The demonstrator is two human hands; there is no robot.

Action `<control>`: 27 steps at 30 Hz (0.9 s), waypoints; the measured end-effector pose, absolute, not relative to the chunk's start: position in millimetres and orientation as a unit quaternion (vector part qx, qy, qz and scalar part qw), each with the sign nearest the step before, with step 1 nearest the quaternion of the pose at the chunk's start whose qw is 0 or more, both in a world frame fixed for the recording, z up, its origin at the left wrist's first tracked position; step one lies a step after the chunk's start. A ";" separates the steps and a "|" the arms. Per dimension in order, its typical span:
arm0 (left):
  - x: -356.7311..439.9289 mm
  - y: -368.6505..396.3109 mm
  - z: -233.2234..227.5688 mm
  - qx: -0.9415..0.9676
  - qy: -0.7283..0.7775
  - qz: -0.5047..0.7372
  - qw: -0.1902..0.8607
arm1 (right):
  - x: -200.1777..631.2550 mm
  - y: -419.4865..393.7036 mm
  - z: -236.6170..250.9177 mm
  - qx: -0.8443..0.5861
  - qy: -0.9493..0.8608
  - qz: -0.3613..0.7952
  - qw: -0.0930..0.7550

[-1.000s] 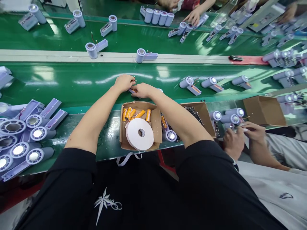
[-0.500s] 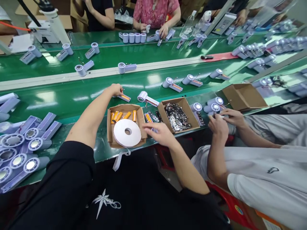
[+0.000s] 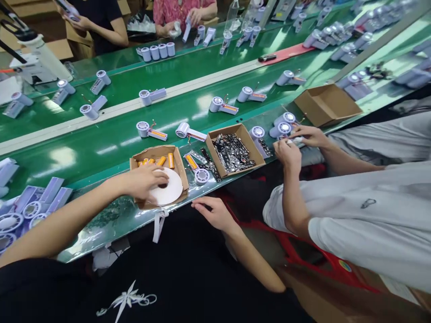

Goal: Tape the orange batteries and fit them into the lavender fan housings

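My left hand [image 3: 145, 181] hangs over a white roll of tape [image 3: 173, 188] in a small cardboard box [image 3: 183, 168]; its fingers are loosely bent and apart, and whether they touch the roll is unclear. Orange battery cells [image 3: 171, 160] lie behind the roll. A loose strip of tape [image 3: 158, 226] hangs over the table edge. My right hand [image 3: 215, 213] is at the front edge, fingers stretched out, holding nothing visible. Just beyond it lies a lilac handheld-fan body [image 3: 201, 176] with an orange cell in its open handle, beside loose circuit boards [image 3: 210, 163].
A second cardboard box [image 3: 257, 157] holds many circuit boards. Fan bodies [image 3: 143, 129] lie along the green conveyor belt [image 3: 114, 143], with more piled at left [image 3: 33, 208]. A co-worker's hands [image 3: 291, 152] work at right near another box [image 3: 328, 105]; other people sit across.
My left hand has let go of the fan body on the belt and come back over the tape roll. My right hand has drawn back to the table edge. The camera view has shifted.
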State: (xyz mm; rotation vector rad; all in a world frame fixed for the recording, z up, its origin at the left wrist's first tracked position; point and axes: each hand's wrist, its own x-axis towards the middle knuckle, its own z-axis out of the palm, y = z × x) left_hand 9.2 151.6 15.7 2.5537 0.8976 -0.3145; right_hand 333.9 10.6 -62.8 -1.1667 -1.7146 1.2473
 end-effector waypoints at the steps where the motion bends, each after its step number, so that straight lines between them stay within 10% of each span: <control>1: 12.4 141.2 15.2 0.913 0.296 -0.160 0.229 | 334.3 13.7 -63.4 -0.464 -0.666 0.464 0.354; 10: -2.0 121.3 52.4 0.898 0.347 -0.135 0.236 | 351.4 110.7 -24.3 -0.602 -0.743 0.113 0.272; 14: -22.7 111.0 66.9 0.879 0.388 -0.111 0.252 | 325.9 241.9 11.6 -0.606 -0.788 0.063 0.085; 18: -52.3 89.6 50.0 0.862 0.444 -0.028 0.243 | 289.3 322.4 41.8 -0.579 -0.807 0.059 0.102; 23: -65.4 36.2 11.1 0.831 0.531 0.134 0.093 | 268.4 223.4 39.4 -0.476 -0.844 0.164 0.185; 27: -57.4 3.1 -8.8 0.796 0.570 0.202 0.018 | 245.0 77.5 6.9 -0.312 -0.784 0.517 0.144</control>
